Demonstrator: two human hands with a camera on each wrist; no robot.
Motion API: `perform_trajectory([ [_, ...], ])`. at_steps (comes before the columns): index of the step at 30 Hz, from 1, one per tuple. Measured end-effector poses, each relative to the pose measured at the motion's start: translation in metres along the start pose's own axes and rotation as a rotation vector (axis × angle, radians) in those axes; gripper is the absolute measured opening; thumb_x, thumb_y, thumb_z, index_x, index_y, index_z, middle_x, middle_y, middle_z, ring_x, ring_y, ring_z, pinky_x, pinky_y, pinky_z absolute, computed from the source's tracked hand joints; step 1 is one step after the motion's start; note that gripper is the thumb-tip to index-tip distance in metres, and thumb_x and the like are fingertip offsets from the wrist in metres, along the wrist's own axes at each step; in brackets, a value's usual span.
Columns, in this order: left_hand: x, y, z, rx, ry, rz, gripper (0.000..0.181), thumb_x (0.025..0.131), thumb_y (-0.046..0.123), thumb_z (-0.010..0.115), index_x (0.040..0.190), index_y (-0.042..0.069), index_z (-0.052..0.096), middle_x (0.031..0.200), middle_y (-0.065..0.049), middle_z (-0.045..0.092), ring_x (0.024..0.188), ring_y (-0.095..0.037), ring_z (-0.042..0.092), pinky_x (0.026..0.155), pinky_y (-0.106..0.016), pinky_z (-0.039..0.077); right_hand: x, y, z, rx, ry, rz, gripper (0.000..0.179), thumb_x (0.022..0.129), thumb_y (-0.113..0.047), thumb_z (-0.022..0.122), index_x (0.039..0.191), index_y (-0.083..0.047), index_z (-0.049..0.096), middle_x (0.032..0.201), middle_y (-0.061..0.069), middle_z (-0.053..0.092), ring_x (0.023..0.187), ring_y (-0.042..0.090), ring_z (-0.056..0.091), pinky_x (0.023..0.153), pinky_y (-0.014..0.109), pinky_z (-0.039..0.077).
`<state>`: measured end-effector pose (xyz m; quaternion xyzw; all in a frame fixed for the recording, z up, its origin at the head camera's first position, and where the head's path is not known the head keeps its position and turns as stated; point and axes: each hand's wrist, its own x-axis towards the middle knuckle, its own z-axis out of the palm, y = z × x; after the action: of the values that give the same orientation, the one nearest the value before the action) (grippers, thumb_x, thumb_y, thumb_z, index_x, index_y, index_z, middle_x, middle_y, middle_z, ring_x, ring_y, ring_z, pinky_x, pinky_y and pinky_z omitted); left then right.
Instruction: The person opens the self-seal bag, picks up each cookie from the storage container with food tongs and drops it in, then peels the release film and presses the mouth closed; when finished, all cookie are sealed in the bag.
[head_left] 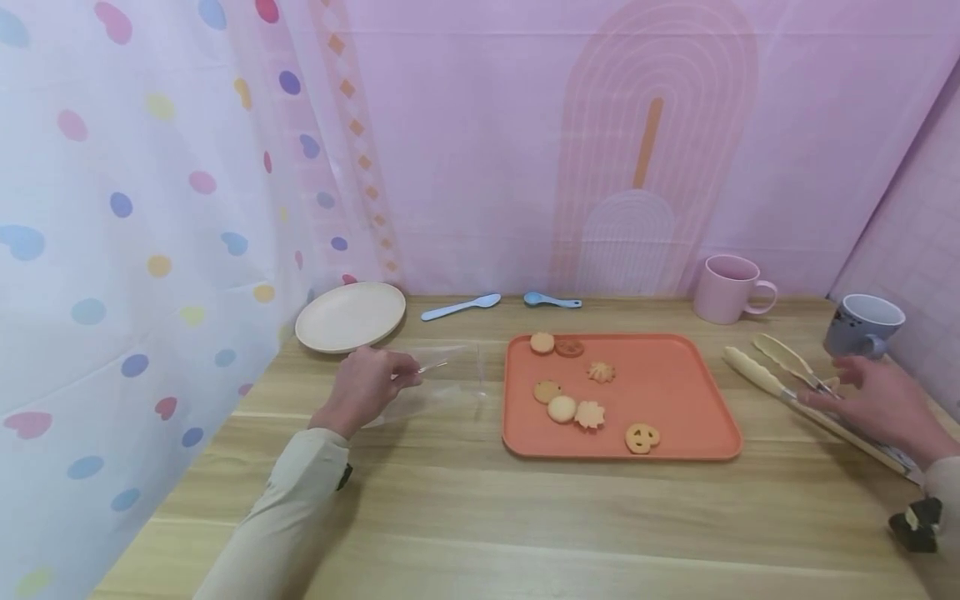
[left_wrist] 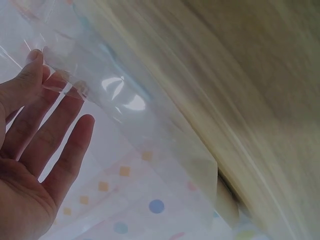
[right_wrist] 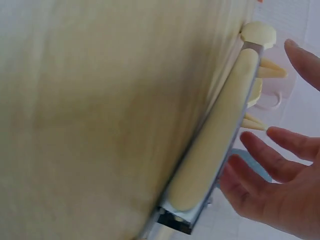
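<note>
My left hand [head_left: 363, 387] pinches the edge of a clear plastic bag [head_left: 457, 387] between thumb and fingers, left of the tray. In the left wrist view the bag [left_wrist: 125, 100] hangs as a see-through, shiny sheet from the fingertips, and the little finger stands apart. On the right, my right hand [head_left: 885, 400] reaches over a pair of tongs [head_left: 753, 371] with cream tips and metal arms. The right wrist view has its fingers spread beside the tongs' cream grip [right_wrist: 215, 135], not closed round it.
An orange tray [head_left: 675, 383] bears several cookies, among them a pretzel-shaped one [head_left: 642, 438]. Behind stand a cream plate [head_left: 351, 317], a blue knife-like spreader [head_left: 461, 307] and a small blue spoon [head_left: 551, 301]. A pink mug [head_left: 722, 292] and a grey mug [head_left: 851, 329] stand at right.
</note>
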<state>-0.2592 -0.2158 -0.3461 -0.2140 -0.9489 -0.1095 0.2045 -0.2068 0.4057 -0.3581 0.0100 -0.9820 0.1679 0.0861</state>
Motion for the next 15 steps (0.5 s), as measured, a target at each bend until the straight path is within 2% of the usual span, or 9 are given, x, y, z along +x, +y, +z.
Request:
perform_trajectory([
  [4,-0.0008,-0.0001,0.0011,0.002,0.015,0.01,0.01,0.078,0.021,0.085,0.086,0.015,0.081,0.08,0.0,0.079,0.066,-0.021,0.07,0.059,-0.04,0.053,0.0002,0.0049,0.0018,-0.018,-0.02,-0.008,0.077,0.088,-0.044,0.072,0.117,0.024,0.051,0.1,0.042,0.065,0.095,0.06,0.061,0.069,0.05,0.051],
  [7,-0.0008,0.0002,0.0016,0.002,0.026,0.02,0.011,0.078,0.021,0.085,0.087,0.015,0.081,0.081,-0.001,0.079,0.067,-0.022,0.071,0.059,-0.041,0.054,0.0007,0.0067,0.0019,-0.026,-0.016,-0.011,0.061,0.089,-0.045,0.071,0.094,0.015,0.06,0.09,0.037,0.068,0.085,0.054,0.064,0.062,0.043,0.05],
  [11,-0.0001,0.0003,0.0021,-0.007,0.037,0.03,0.012,0.078,0.021,0.085,0.087,0.015,0.081,0.08,-0.001,0.079,0.064,-0.019,0.069,0.056,-0.039,0.054,0.0009,0.0077,0.0009,-0.038,-0.04,-0.012,0.051,0.09,-0.047,0.069,0.078,0.001,0.061,0.087,0.034,0.07,0.081,0.051,0.066,0.058,0.039,0.049],
  [15,-0.0002,-0.0009,0.0037,-0.011,0.03,0.033,0.011,0.078,0.021,0.085,0.086,0.015,0.081,0.079,0.0,0.079,0.061,-0.016,0.066,0.055,-0.038,0.054,0.0008,0.0072,0.0006,-0.037,-0.063,-0.005,0.054,0.091,-0.047,0.068,0.087,0.007,0.062,0.094,0.037,0.069,0.089,0.055,0.065,0.061,0.041,0.051],
])
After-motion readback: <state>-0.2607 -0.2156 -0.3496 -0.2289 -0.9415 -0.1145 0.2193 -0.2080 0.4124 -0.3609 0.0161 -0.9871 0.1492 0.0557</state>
